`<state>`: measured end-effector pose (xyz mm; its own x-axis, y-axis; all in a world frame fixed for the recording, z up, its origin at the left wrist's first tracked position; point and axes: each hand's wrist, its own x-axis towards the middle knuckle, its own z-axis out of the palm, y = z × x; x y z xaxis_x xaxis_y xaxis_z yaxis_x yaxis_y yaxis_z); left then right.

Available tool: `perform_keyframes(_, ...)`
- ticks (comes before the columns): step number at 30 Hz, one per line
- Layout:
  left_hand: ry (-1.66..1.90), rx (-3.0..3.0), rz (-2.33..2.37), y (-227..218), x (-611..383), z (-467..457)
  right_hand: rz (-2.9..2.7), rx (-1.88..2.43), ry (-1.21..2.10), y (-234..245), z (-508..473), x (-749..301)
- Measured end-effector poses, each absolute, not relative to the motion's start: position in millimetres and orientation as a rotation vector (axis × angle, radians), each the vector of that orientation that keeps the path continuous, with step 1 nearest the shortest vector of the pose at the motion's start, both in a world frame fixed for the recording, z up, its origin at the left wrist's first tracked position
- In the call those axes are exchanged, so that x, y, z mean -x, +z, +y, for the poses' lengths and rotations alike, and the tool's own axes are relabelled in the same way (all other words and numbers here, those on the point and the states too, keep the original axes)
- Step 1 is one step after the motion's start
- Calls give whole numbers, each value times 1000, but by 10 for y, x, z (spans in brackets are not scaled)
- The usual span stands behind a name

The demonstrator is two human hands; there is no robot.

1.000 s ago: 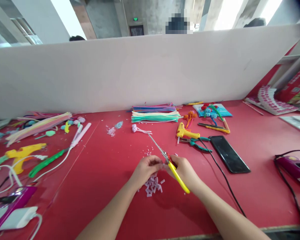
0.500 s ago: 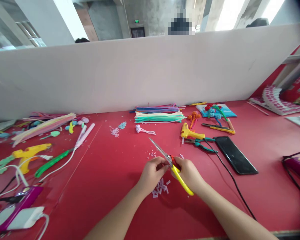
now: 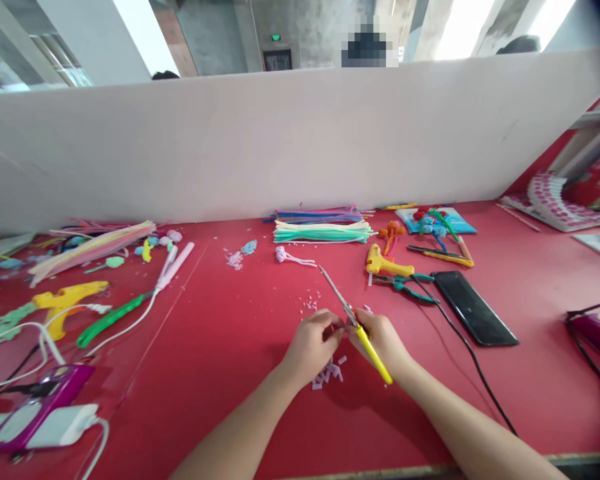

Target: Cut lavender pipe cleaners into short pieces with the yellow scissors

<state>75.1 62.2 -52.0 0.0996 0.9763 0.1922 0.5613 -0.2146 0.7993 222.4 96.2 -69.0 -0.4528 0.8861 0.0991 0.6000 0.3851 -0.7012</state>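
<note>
Packet (image 3: 464, 225) lies under fuzzy flowers (image 3: 431, 226); right hand (image 3: 387, 339) holds yellow-handled scissors (image 3: 375, 355).

I see a white partition (image 3: 290, 140) along the worktop's (image 3: 205, 373) far edge, a black phone (image 3: 473, 308) to my right, a purple power strip (image 3: 50, 399) leftward.

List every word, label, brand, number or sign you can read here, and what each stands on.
None can be read with certainty.
Green lit sign on the far wall: marks too small to read.
Red printed panel at the right edge: pale lettering, too blurred to read.
Phone: dark screen, no text visible.
Scissors in the right hand: no lettering that can be made out.
</note>
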Motion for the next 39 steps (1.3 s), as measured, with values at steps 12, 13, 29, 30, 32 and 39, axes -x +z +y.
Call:
perform_keyframes(12, 944, -1892, 1504, -519, -757, 598, -2221, 1278, 768, -714, 965, -2220)
perform_keyframes(13, 967, -1854, 1491, -521, -758, 599, -2231, 1289, 754, -706, 965, -2219)
perform_keyframes(29, 1547, -521, 989, -515, -465, 806, -2475, 1572, 152, -609, 939, -2262)
perform_keyframes(30, 1550, -503, 979, -512, -466, 802, -2492, 1573, 140, -616, 937, -2257)
perform_keyframes(32, 1560, -480, 956, -512, -470, 795, -2516, 1569, 119, -629, 935, -2249)
perform_keyframes(39, 1577, -442, 925, -514, -476, 789, -2523, 1563, 142, -655, 928, -2228)
